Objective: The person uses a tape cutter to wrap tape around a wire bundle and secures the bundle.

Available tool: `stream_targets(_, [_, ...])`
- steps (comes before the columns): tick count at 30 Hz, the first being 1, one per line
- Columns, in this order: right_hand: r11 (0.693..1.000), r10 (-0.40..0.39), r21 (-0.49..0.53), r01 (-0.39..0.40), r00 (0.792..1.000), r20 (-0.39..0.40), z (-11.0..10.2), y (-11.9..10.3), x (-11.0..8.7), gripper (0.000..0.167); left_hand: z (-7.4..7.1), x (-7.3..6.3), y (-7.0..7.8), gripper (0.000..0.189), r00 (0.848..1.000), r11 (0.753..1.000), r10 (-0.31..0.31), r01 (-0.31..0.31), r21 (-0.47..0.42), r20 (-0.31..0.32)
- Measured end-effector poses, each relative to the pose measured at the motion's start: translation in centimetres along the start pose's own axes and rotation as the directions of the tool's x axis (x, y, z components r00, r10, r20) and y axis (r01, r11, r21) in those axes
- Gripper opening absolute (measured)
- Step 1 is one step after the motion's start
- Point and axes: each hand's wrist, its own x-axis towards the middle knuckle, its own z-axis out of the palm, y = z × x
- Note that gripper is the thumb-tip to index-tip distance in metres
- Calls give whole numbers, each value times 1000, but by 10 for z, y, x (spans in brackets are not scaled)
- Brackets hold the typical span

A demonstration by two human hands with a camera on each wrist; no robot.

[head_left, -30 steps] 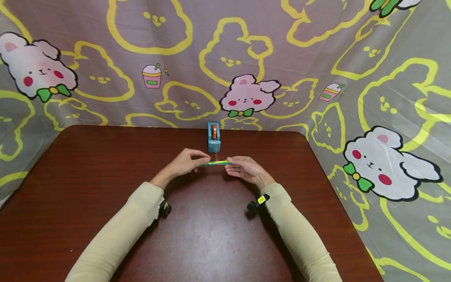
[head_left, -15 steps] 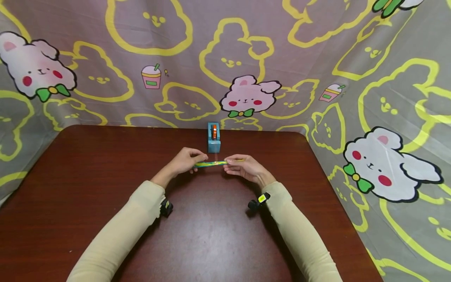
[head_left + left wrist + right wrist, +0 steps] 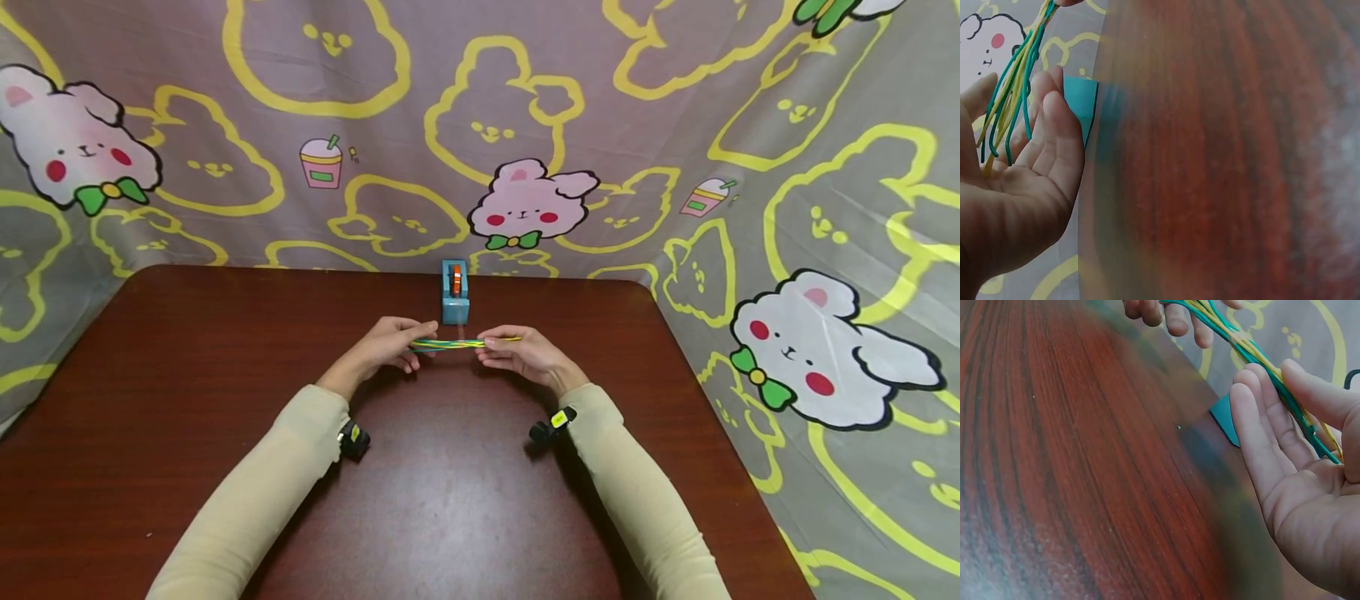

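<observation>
A bundle of thin green and yellow wires (image 3: 450, 344) lies crosswise between the two hands, just above the table. My right hand (image 3: 521, 354) pinches its right part between thumb and fingers, as the right wrist view also shows (image 3: 1310, 469). Around my left hand (image 3: 386, 343) the loose ends spread out; in the left wrist view the wires (image 3: 1019, 81) fan between a raised thumb and relaxed fingers. A clear strip, seemingly tape (image 3: 461, 332), runs from the blue tape dispenser (image 3: 455, 312) towards the bundle's middle. Whether it sticks there is too small to tell.
The dispenser, with an orange roll (image 3: 457, 280), stands at the back of the dark wooden table (image 3: 187, 375). Cartoon-printed cloth (image 3: 397, 133) hangs behind and at the sides. A small black camera (image 3: 355, 439) sits on each wrist.
The left hand has slid left along the bundle and loosened its fingers, baring more wire. Ends now stick out past the right hand, which keeps hold. The dispenser has stayed put.
</observation>
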Motion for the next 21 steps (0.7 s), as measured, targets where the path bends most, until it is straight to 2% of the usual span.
stream_targets(4, [1000, -1, -5, 1, 1000, -17, -1, 0, -1, 22, 1, -1, 1, 50, 999, 999, -37, 39, -37, 38])
stream_targets(9, [1000, -5, -12, 5, 999, -34, -2, 0, -1, 23, 3, -2, 3, 46, 999, 998, -25, 27, -50, 38])
stream_targets(15, [999, -22, -31, 21, 998, -54, -2, 1, -1, 23, 5, -1, 1, 32, 998, 996, 46, -44, -77, 30])
stream_targets(21, [995, -44, -95, 36, 996, -82, -1, 2, 0, 25, 7, 1, -4, 25, 993, 990, 120, -120, -80, -1])
